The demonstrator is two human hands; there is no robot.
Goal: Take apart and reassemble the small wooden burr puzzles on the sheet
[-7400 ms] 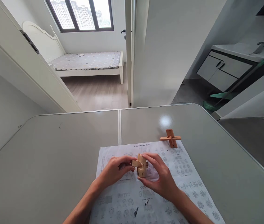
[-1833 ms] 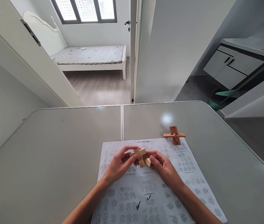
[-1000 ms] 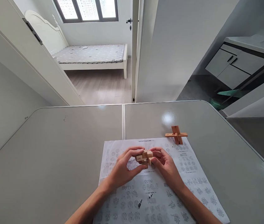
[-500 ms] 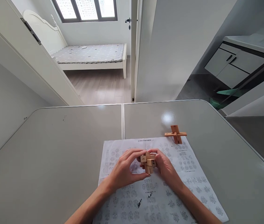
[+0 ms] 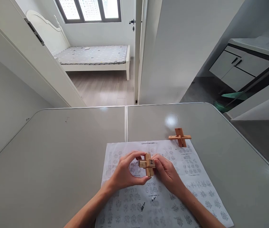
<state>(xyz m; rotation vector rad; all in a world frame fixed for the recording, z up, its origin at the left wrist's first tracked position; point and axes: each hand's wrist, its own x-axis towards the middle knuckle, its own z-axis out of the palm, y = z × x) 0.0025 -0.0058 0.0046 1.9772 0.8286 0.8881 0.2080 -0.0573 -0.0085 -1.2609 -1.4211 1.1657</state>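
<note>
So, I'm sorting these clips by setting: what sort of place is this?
Most likely a home, perhaps an apartment. Beyond the table there is a bed under a window, and off to the right stands a white cabinet.

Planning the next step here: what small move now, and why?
Probably nudge the pale tan, cross-shaped wooden block puzzle gently from its right side: the right hand grips there, while the left hand spans its top and bottom.
</note>
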